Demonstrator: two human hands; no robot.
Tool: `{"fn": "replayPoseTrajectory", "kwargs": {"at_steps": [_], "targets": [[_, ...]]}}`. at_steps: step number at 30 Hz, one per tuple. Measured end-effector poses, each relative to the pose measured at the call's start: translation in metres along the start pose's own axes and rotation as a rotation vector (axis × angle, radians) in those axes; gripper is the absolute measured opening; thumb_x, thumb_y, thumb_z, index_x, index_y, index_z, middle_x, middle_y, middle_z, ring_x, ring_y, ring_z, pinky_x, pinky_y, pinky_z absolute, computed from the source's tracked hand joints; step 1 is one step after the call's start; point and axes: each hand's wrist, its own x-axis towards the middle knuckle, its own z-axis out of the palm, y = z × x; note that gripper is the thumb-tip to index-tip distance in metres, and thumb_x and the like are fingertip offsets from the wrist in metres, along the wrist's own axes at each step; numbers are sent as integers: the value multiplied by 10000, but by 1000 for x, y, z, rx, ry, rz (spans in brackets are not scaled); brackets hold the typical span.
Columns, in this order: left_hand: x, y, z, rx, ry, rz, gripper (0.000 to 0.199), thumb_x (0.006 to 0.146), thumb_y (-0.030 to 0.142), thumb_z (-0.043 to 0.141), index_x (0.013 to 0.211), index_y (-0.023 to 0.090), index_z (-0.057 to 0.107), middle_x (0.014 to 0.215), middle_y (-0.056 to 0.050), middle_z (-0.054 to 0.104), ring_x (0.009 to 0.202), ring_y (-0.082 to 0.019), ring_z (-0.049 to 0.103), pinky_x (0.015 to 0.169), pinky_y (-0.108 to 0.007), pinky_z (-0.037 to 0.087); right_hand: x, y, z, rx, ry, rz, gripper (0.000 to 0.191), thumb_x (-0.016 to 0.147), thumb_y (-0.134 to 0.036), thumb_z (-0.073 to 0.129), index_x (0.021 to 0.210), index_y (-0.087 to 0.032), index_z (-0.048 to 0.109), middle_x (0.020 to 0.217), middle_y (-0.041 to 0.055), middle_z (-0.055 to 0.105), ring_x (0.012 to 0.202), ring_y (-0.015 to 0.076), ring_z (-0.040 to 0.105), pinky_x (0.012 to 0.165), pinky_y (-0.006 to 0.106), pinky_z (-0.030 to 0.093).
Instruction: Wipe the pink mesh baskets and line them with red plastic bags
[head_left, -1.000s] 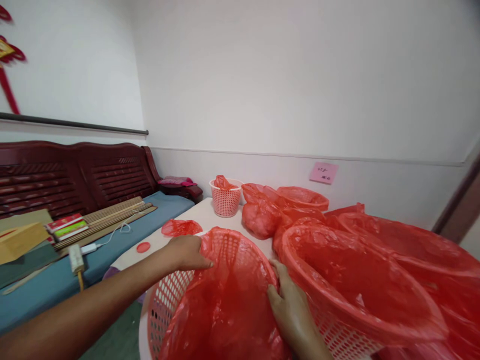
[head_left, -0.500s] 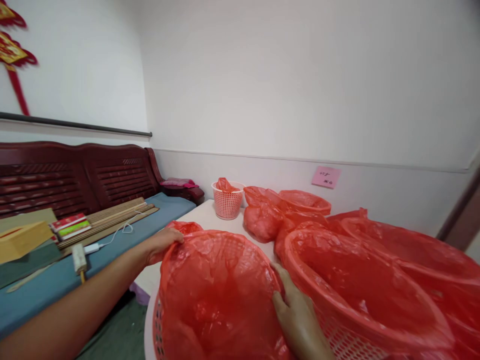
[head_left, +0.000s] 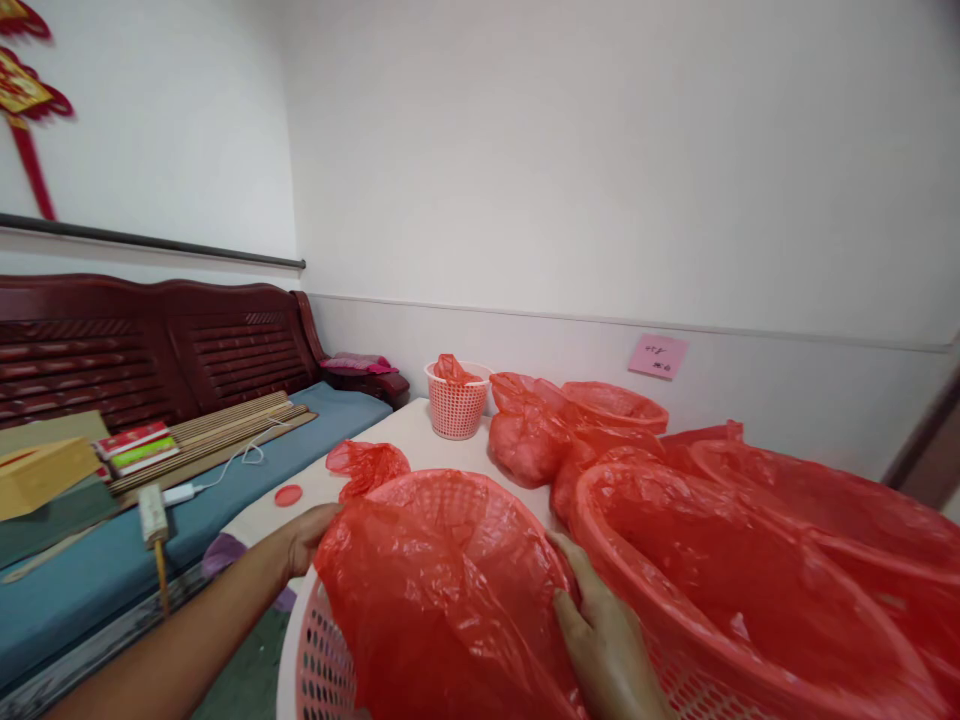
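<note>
A perforated pink-white plastic basket (head_left: 324, 650) stands at the front of the table, with a thin red plastic bag (head_left: 442, 590) spread inside it and over part of its rim. My left hand (head_left: 309, 535) is closed at the left rim, on the bag's edge; its fingertips are hidden behind the plastic. At the right rim my right hand (head_left: 600, 620) grips the bag and rim together, thumb inside and fingers outside. The bag's left side sags inward and bares the basket's left rim. A crumpled part of red plastic (head_left: 367, 463) sticks out beyond the far rim.
Several other red-lined baskets crowd the right, the nearest large basket (head_left: 720, 640) beside my right hand. A small basket (head_left: 458, 405) stands at the back of the white table (head_left: 405, 428). A red disc (head_left: 288, 495) lies left. A wooden bench (head_left: 240, 350) with a blue cushion stands farther left.
My left hand has moved down and left along the rim. The bag's left side has slumped inward, baring the basket's left rim. The red disc has come into view.
</note>
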Motion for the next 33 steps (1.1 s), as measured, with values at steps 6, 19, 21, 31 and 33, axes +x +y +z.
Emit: {"fn": "replayPoseTrajectory", "kwargs": {"at_steps": [6,19,21,31,33], "targets": [[-1,-1,5,167,183,209,201,724,365,642,803,183,609,662,2,686,657,-196,671,613,-291,517,19,9,-8,24,28,72,558,730,-302,418,1268,-218,539,1278,76,621,1175,266,576,1024,416,394],[-40,43,73,1273,11,1285,783,719,-38,403,1442,259,351,1542,-15,347,1427,-192,236,1175,-435,160,31,12,-11,-92,73,95,579,734,-294,397,1281,-168,536,1143,123,681,1000,272,654,912,405,447],[-39,59,94,1574,-109,1380,882,677,-54,419,1493,207,211,1578,-52,265,1449,-233,162,1168,-477,154,31,12,-11,-101,86,71,566,722,-285,403,1252,-161,558,1160,121,676,1011,269,650,918,399,445],[-46,61,72,1710,-171,1320,173,816,109,452,909,210,557,843,-68,618,781,-229,545,726,-370,432,30,16,-14,-49,102,86,572,727,-291,416,1261,-144,560,1173,137,668,1047,288,637,939,430,434],[-54,34,52,1633,-60,1305,158,844,121,460,953,208,536,858,-67,597,780,-220,531,699,-348,423,32,20,-12,-21,107,110,584,726,-310,424,1271,-144,551,1145,137,676,1023,289,645,927,435,442]]}}
